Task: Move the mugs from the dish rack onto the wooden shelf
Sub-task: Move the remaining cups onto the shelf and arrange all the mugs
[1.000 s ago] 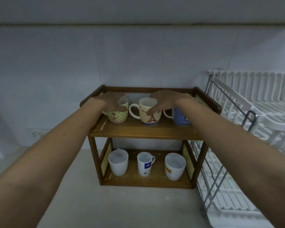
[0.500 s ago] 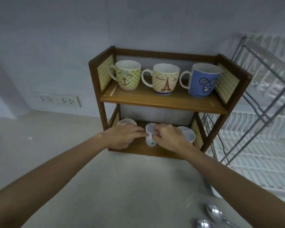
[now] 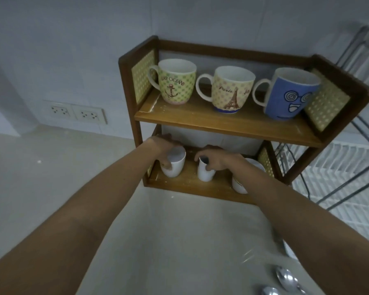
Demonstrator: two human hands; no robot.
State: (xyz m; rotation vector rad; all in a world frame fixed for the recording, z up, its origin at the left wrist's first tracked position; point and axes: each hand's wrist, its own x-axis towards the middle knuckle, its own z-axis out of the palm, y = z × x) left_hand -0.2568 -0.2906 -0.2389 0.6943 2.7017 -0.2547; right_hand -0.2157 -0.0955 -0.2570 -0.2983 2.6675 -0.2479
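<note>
The wooden shelf [image 3: 222,124] stands against the wall. Its top board holds three mugs: a green anchor mug [image 3: 176,81], a yellow Eiffel Tower mug [image 3: 232,90] and a blue face mug [image 3: 290,94]. On the lower board my left hand [image 3: 161,145] grips the left white mug [image 3: 175,165] by its rim. My right hand [image 3: 216,159] grips the middle white mug [image 3: 205,172]. A third white mug [image 3: 240,185] is partly hidden behind my right forearm.
The white dish rack [image 3: 345,167] with grey metal bars stands right of the shelf. Two spoons [image 3: 285,279] lie on the counter at the bottom right. Wall sockets [image 3: 77,112] sit left of the shelf. The pale counter [image 3: 51,177] spreads to the left.
Both hands dropped from the top-board mugs to the lower board and closed on the left and middle white mugs. The camera view tilted down and came closer.
</note>
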